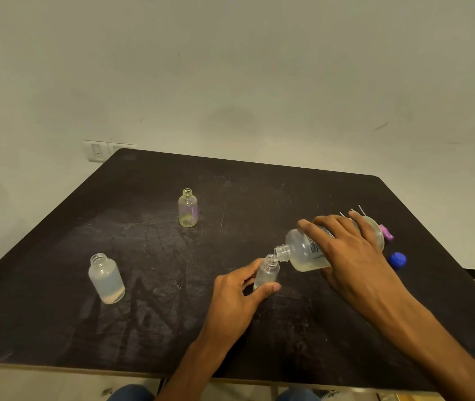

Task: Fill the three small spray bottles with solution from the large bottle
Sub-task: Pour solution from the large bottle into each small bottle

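My right hand (343, 253) grips the large clear bottle (303, 250), tipped on its side with its open neck touching the mouth of a small clear bottle (268, 272). My left hand (237, 290) holds that small bottle upright on the black table (172, 328). Liquid lies along the lower side of the large bottle. A second small bottle (187, 208), uncapped, stands at the table's middle back. A frosted small bottle (106, 279), also uncapped, stands at the left with liquid in its lower part.
A blue cap (397, 259) and a purple spray top (386, 232) lie to the right, behind my right hand, with thin white dip tubes (361, 210) sticking out there. A wall switch plate (99, 150) sits beyond the table's far left corner.
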